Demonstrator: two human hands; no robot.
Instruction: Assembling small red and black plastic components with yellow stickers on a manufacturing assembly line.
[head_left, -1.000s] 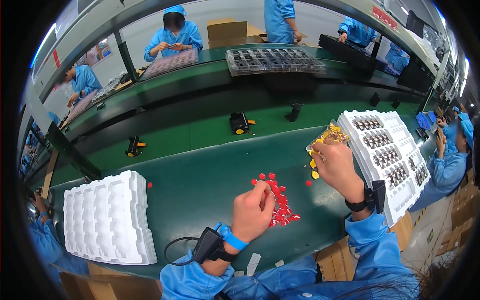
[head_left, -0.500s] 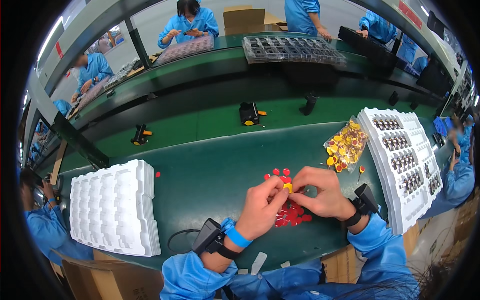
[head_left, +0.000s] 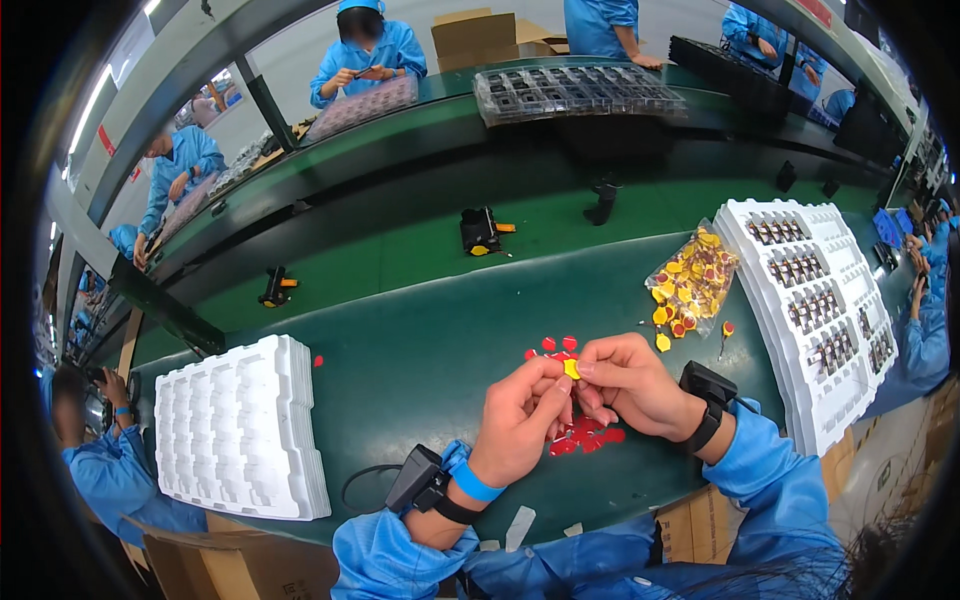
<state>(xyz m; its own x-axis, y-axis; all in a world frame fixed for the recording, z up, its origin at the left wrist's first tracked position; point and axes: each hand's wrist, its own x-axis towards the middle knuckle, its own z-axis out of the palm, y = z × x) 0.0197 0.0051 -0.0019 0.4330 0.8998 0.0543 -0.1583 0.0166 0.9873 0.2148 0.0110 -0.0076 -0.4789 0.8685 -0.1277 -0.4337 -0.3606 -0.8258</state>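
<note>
My left hand (head_left: 518, 418) and my right hand (head_left: 640, 388) meet over the bench, fingertips pinched on a small yellow piece (head_left: 571, 369) with rounded edges. The fingers partly cover it. Under and around the hands lie several flat red pieces (head_left: 583, 437), each about fingertip size. To the right of the hands, a clear plastic bag (head_left: 708, 262) spills yellow pieces with red faces. One loose yellow-and-red piece with a thin wire (head_left: 727, 328) lies beside the bag.
Stacked white trays (head_left: 235, 420) stand at left; another white stack (head_left: 835, 400), holding metal parts, stands at right. Beyond the bench runs a green belt (head_left: 390, 265) carrying black parts (head_left: 480, 232). Co-workers in blue sit around. A grey frame post (head_left: 165, 310) rises at left.
My hands have shifted slightly and the yellow piece is turned, showing more of its face between the fingertips. The black parts on the belt have moved left relative to the bench.
</note>
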